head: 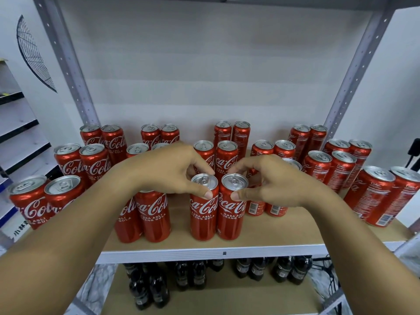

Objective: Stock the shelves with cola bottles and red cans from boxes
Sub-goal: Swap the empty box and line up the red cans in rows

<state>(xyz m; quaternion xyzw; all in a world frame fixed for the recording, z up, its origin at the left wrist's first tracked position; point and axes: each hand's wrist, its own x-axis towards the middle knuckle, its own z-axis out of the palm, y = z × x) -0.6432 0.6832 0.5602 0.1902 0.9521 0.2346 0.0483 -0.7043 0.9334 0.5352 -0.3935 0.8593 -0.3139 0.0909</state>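
While we stand at the rack, this is what we see:
Front pair: two red cans stand upright and touching near the front edge of the wooden shelf [284, 233], the left can [203, 214] and the right can [231, 212].
Left hand [168, 169]: our thumb and fingers curl round the rim of the left can and pinch it at the top.
Right hand [272, 180]: our thumb and fingers pinch the rim of the right can the same way.
Neighbour pair [145, 217]: two more cans stand just left of the front pair, partly hidden by our left forearm.
Other cans [372, 196]: pairs stand in rows behind and to both sides; our hands cover part of the middle rows.
Cola bottles [195, 276]: dark bottles stand in pairs on the lower shelf.
Uprights: a grey perforated post [66, 57] rises at the left and another at the right.
Wire panel [34, 53]: it hangs on the white wall at the left.
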